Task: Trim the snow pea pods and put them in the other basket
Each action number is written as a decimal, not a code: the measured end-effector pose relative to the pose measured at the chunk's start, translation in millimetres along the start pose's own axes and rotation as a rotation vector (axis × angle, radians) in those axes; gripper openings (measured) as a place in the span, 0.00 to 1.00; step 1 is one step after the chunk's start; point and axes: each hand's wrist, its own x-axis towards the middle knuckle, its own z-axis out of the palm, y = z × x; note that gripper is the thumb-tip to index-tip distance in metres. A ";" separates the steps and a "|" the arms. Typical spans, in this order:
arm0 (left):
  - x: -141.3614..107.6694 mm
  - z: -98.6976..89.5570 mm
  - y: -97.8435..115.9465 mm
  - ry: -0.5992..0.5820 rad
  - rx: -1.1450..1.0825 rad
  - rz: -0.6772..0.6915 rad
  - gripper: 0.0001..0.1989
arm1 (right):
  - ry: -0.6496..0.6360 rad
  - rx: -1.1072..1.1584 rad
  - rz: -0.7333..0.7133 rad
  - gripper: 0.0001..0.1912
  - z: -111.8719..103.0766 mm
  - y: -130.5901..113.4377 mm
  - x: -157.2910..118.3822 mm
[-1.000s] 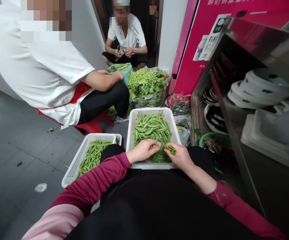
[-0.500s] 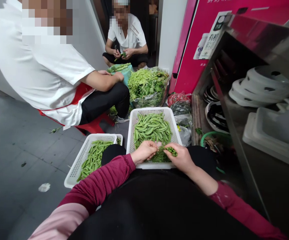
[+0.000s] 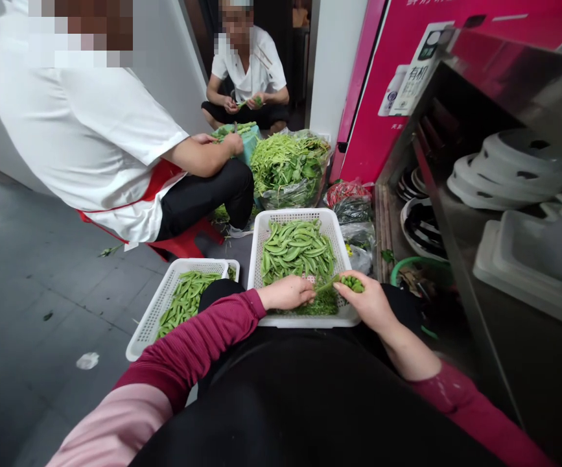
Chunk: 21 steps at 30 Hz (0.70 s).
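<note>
A white basket (image 3: pixel 254 259) rests at my lap with green pea pods (image 3: pixel 297 250) in its far part and a heap of thin green trimmings (image 3: pixel 323 303) in its near part. Over the near right of the basket, my right hand (image 3: pixel 365 299) is closed round several green pods (image 3: pixel 351 283), and one pod sticks out toward the left. My left hand (image 3: pixel 290 292) is pinched at the trimmings, close to that pod's tip; what lies between its fingers is too small to name. A second white basket (image 3: pixel 145 331) of pods stands on the floor at the left.
A person in white (image 3: pixel 86 136) sits on a red stool (image 3: pixel 183 245) at the left, another person (image 3: pixel 249 65) squats behind. A bag of leafy greens (image 3: pixel 290 162) stands beyond the basket. A metal shelf (image 3: pixel 456 259) holding white trays (image 3: pixel 528 259) is at the right.
My right hand has moved right, away from my left hand, with the pods. My left hand has shifted slightly right. One pod now stretches between the hands. The squatting person's hands have moved slightly.
</note>
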 end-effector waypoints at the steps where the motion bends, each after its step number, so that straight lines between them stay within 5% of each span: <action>1: 1.0 -4.2 3.6 -0.014 0.081 -0.007 0.14 | 0.048 -0.055 -0.037 0.12 -1.9 -1.0 -0.3; 4: 0.0 -15.1 11.4 -0.004 0.333 0.016 0.11 | 0.080 -0.256 -0.300 0.14 -9.3 -8.8 0.2; 7: -3.1 -25.0 18.9 -0.008 0.429 0.138 0.09 | -0.243 -0.361 -0.530 0.12 -10.9 -21.7 5.6; 9: -4.9 -28.7 22.8 0.032 0.408 0.211 0.10 | -0.410 -0.352 -0.522 0.09 -6.1 -28.5 10.9; 12: -6.3 -25.0 24.0 0.182 0.316 0.245 0.11 | -0.390 -0.182 -0.367 0.04 8.3 -32.1 15.1; 16: -5.0 -4.3 14.9 0.412 0.228 0.120 0.16 | -0.247 0.363 0.112 0.09 28.1 -24.0 10.7; 18: -5.2 7.5 4.0 0.359 0.235 0.007 0.17 | -0.177 0.685 0.326 0.10 26.9 -11.8 11.0; 21: -10.8 20.8 -20.0 0.075 0.346 -0.151 0.11 | -0.009 0.962 0.424 0.09 2.5 17.5 19.1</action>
